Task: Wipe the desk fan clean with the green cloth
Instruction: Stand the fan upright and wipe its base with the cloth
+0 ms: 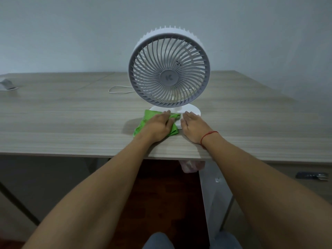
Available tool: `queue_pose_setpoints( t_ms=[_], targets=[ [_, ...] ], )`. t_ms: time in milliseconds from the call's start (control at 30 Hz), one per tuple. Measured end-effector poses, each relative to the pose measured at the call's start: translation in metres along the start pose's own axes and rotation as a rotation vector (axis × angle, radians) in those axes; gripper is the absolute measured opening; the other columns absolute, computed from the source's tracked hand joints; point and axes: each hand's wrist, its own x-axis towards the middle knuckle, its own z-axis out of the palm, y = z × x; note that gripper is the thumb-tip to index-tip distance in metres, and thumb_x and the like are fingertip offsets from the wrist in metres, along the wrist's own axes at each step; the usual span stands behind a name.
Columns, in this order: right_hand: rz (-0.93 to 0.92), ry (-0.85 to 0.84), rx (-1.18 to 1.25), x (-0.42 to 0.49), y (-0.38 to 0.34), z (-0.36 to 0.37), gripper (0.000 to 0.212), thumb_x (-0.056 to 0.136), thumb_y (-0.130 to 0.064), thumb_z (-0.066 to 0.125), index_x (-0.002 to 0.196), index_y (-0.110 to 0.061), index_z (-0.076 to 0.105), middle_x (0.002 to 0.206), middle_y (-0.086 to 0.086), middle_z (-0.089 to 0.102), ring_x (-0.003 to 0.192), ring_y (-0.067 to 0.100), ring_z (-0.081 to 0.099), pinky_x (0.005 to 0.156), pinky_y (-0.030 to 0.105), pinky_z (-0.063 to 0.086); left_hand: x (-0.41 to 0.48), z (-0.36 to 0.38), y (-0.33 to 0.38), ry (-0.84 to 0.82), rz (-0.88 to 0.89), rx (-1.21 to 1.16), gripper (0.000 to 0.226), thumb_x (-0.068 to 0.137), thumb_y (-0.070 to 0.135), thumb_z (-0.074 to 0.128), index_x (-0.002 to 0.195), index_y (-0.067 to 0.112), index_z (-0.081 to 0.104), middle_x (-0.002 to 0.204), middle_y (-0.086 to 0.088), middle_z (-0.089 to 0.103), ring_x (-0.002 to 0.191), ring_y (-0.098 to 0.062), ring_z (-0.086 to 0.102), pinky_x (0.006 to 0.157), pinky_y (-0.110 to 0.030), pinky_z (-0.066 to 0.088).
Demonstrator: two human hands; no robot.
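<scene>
A white desk fan (168, 66) with a grey round grille stands upright on the wooden desk (71, 121), facing me. Its round white base (193, 110) rests near the desk's front edge. A green cloth (143, 123) lies bunched at the base's left side, partly over it. My left hand (159, 125) lies palm down on the cloth, fingers pressing it against the base. My right hand (192, 125) rests flat on the right part of the base, fingers together, holding nothing. A red string circles my right wrist.
A white cable (118, 89) loops on the desk behind the fan to the left. A grey object (7, 84) lies at the far left edge. The wall stands close behind the desk. The desk's front edge runs just under my forearms.
</scene>
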Motion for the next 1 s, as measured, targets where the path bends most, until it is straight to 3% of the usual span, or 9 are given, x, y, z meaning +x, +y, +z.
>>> queue_pose_setpoints(
  t_ms=[133, 200, 367, 467, 567, 667, 800, 900, 1000],
  targets=[
    [-0.012, -0.003, -0.003, 0.002, 0.003, 0.000, 0.033, 0.098, -0.020, 0.032, 0.109, 0.002, 0.053, 0.120, 0.018, 0.054, 0.117, 0.031, 0.046, 0.107, 0.042, 0.034, 0.010, -0.001, -0.011, -0.037, -0.013, -0.005, 0.054, 0.101, 0.039, 0.031, 0.148, 0.011, 0.035, 0.155, -0.007, 0.037, 0.143, -0.024, 0.034, 0.118, -0.032, 0.024],
    [-0.002, -0.004, 0.008, 0.002, 0.004, 0.001, 0.029, 0.097, -0.019, 0.033, 0.101, 0.001, 0.054, 0.113, 0.017, 0.055, 0.111, 0.031, 0.048, 0.104, 0.042, 0.036, 0.019, -0.008, -0.020, -0.062, -0.108, 0.006, 0.054, 0.102, 0.037, 0.029, 0.147, 0.008, 0.035, 0.154, -0.011, 0.037, 0.142, -0.029, 0.035, 0.117, -0.034, 0.026],
    [0.003, 0.033, 0.069, 0.002, 0.005, 0.003, 0.023, 0.096, -0.018, 0.034, 0.089, -0.003, 0.050, 0.102, 0.015, 0.054, 0.102, 0.028, 0.048, 0.099, 0.037, 0.036, 0.030, -0.011, -0.029, 0.085, -0.390, -0.042, 0.045, 0.103, 0.026, 0.027, 0.129, -0.002, 0.049, 0.136, -0.026, 0.052, 0.125, -0.041, 0.049, 0.102, -0.039, 0.037],
    [-0.001, 0.021, 0.083, 0.003, 0.005, 0.003, 0.020, 0.096, -0.017, 0.035, 0.086, -0.006, 0.047, 0.103, 0.016, 0.054, 0.102, 0.028, 0.047, 0.099, 0.037, 0.034, 0.029, -0.009, -0.026, 0.050, -0.344, -0.065, 0.047, 0.103, 0.028, 0.027, 0.139, 0.002, 0.041, 0.144, -0.023, 0.046, 0.132, -0.038, 0.044, 0.107, -0.037, 0.033],
    [-0.009, 0.012, 0.103, 0.002, 0.004, 0.000, 0.024, 0.097, -0.017, 0.034, 0.092, -0.001, 0.051, 0.108, 0.017, 0.054, 0.107, 0.029, 0.047, 0.104, 0.039, 0.033, 0.021, -0.006, -0.017, 0.002, -0.189, -0.051, 0.053, 0.103, 0.034, 0.029, 0.148, 0.007, 0.031, 0.154, -0.015, 0.036, 0.142, -0.031, 0.035, 0.115, -0.033, 0.024],
    [-0.005, -0.010, 0.132, 0.000, 0.002, -0.002, 0.030, 0.098, -0.015, 0.033, 0.108, 0.003, 0.054, 0.123, 0.019, 0.054, 0.121, 0.032, 0.043, 0.110, 0.042, 0.030, 0.010, 0.005, 0.000, -0.002, -0.051, -0.075, 0.053, 0.102, 0.034, 0.033, 0.148, 0.007, 0.032, 0.155, -0.013, 0.036, 0.144, -0.026, 0.033, 0.117, -0.031, 0.023],
    [0.053, -0.001, 0.265, -0.004, 0.003, -0.004, 0.028, 0.095, -0.018, 0.033, 0.104, -0.002, 0.055, 0.118, 0.020, 0.055, 0.120, 0.038, 0.046, 0.096, 0.038, 0.037, -0.006, 0.003, 0.012, 0.017, 0.088, -0.140, 0.054, 0.099, 0.032, 0.043, 0.148, 0.012, 0.033, 0.157, -0.011, 0.030, 0.148, -0.023, 0.023, 0.121, -0.035, 0.015],
    [0.116, 0.045, 0.354, -0.010, -0.003, -0.011, 0.041, 0.099, -0.027, 0.036, 0.127, -0.003, 0.056, 0.146, 0.018, 0.043, 0.141, 0.029, 0.032, 0.113, 0.033, 0.027, -0.022, -0.012, -0.011, 0.114, 0.014, -0.218, 0.051, 0.098, 0.033, 0.046, 0.142, 0.008, 0.043, 0.149, -0.014, 0.044, 0.140, -0.027, 0.038, 0.115, -0.034, 0.028],
    [0.194, 0.053, 0.387, -0.010, -0.011, -0.008, 0.056, 0.085, -0.058, 0.048, 0.118, -0.014, 0.063, 0.137, 0.013, 0.053, 0.130, 0.031, 0.046, 0.109, 0.038, 0.038, -0.028, -0.019, -0.049, 0.209, -0.206, -0.185, 0.047, 0.094, 0.040, 0.043, 0.116, 0.005, 0.064, 0.118, -0.022, 0.067, 0.113, -0.037, 0.060, 0.094, -0.039, 0.047]
  ],
)
